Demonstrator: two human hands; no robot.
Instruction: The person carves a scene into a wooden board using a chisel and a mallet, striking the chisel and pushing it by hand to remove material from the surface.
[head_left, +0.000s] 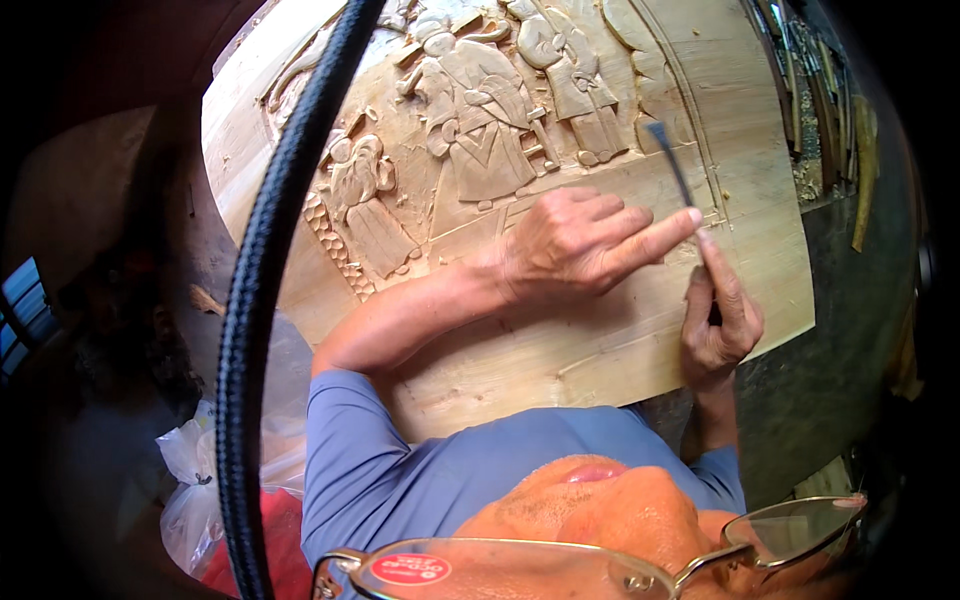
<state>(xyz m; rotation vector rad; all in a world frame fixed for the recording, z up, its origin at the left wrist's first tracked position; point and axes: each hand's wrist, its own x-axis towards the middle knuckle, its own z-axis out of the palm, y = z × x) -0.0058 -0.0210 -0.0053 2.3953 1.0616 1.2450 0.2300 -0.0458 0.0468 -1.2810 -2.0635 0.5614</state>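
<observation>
A slim dark-metal chisel (672, 163) lies over the carved wooden panel (480, 370), its flared blade pointing away from me. My right hand (722, 325) is closed around its near end, with the index finger stretched along it; the handle is mostly hidden. Reaching in from the left, my left hand (590, 240) is low over the wood. Its index finger extends to the chisel shank, the fingertip pressed there beside my right index fingertip. The other left fingers are curled and the thumb is hidden. Robed figures (485, 120) stand in relief beyond my hands.
A thick black braided cable (262, 290) crosses the view at left. Several carving tools (810, 90) lie among wood shavings at the far right, near a wooden strip (864, 175). A clear plastic bag (195, 490) and something red (265, 545) sit at lower left.
</observation>
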